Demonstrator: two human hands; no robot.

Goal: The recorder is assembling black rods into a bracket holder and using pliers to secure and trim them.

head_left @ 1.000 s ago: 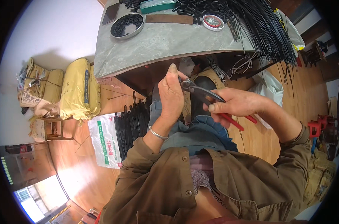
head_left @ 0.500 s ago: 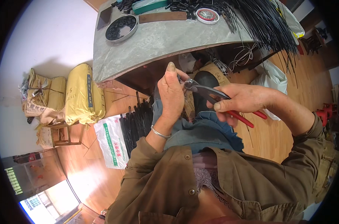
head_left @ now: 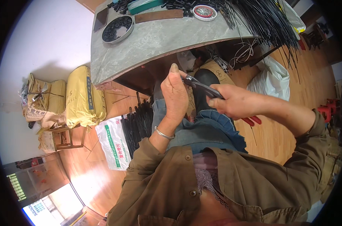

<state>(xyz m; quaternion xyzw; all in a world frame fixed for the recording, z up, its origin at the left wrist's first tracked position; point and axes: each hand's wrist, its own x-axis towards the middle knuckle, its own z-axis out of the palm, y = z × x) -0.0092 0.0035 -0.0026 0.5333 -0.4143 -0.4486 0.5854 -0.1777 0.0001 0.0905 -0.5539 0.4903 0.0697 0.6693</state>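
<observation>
Near the middle of the frame, the pliers (head_left: 205,88) show the clearest change: their red handles (head_left: 256,119), plainly spread a moment ago, now lie close together in the right hand (head_left: 233,100), which is wrapped round them. Their dark head reaches the fingertips of the left hand (head_left: 175,94), whose thumb points up; its other fingers are mostly hidden, so I cannot tell what, if anything, it pinches. Judging by the handles, the work has gone from placing the pliers to squeezing them, though whatever sits at the jaws is hidden. Both hands have hardly moved and stay in mid-frame, just below the edge of the desk (head_left: 152,39). Across the top, a bowl (head_left: 126,37) of black pieces (head_left: 111,32), a small dish (head_left: 205,19) and, at upper right, black strands (head_left: 272,30) are untouched.
</observation>
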